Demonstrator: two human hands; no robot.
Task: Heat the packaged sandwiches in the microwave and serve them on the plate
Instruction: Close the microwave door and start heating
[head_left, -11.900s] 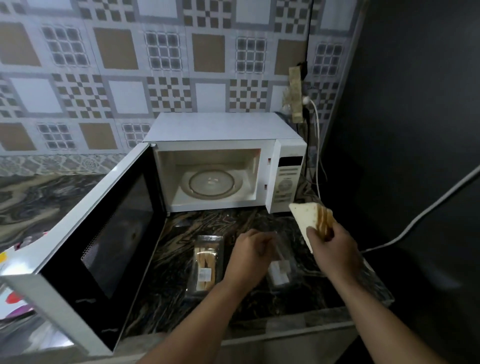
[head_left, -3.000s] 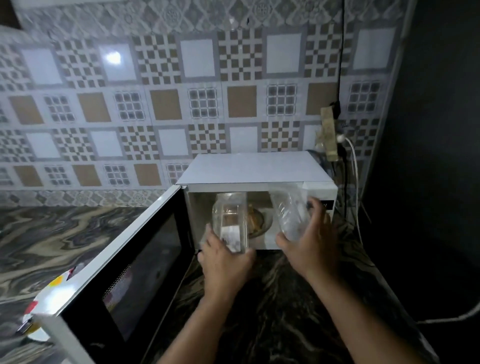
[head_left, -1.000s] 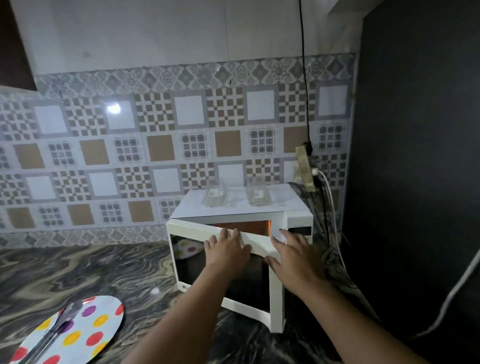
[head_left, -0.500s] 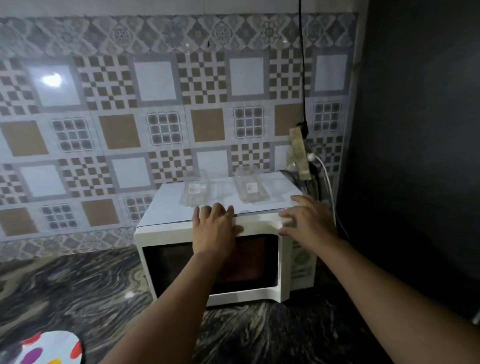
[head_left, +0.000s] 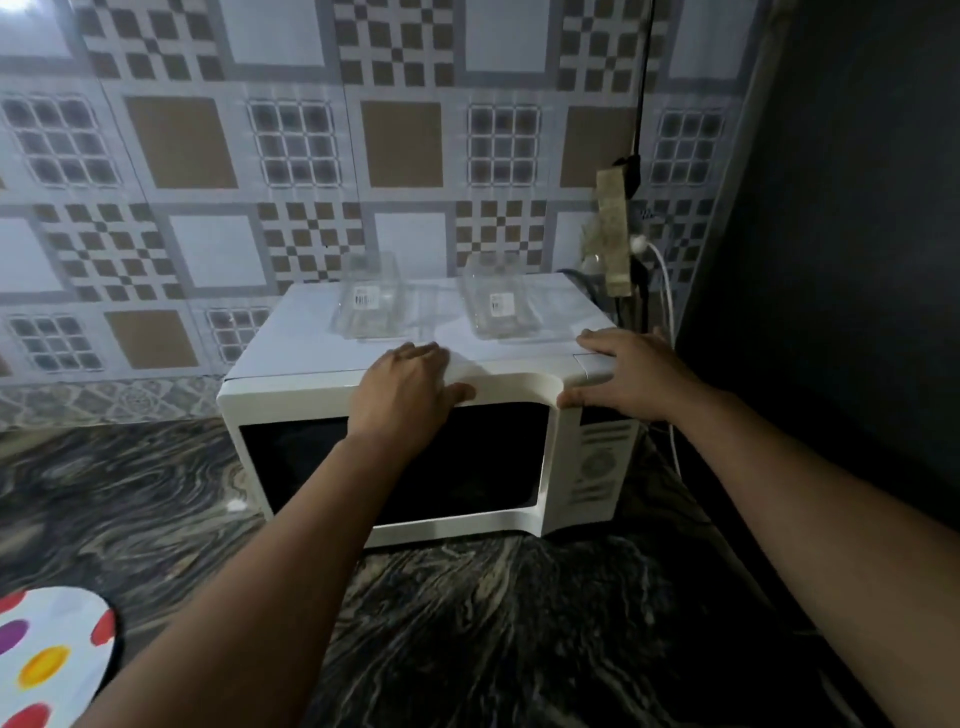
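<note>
The white microwave (head_left: 291, 397) stands on the dark marbled counter with its door closed and its window dark; the sandwiches are hidden inside. My left hand (head_left: 405, 387) presses flat on the door's top edge. My right hand (head_left: 626, 376) rests on the top right corner above the control panel (head_left: 597, 462), thumb on the front. Two empty clear sandwich packages lie on the microwave's top, one at the left (head_left: 369, 301) and one at the right (head_left: 501, 304). The spotted plate (head_left: 47, 660) shows at the bottom left edge.
A patterned tile wall runs behind the microwave. A power strip (head_left: 615, 234) with a white plug and cables hangs at the microwave's back right. A dark wall (head_left: 831, 260) closes off the right side. The marbled counter (head_left: 493, 623) stretches in front.
The microwave door went from nearly closed a second ago to fully closed. Its window has gone from an orange glow to dark. Both hands stay on the top front edge.
</note>
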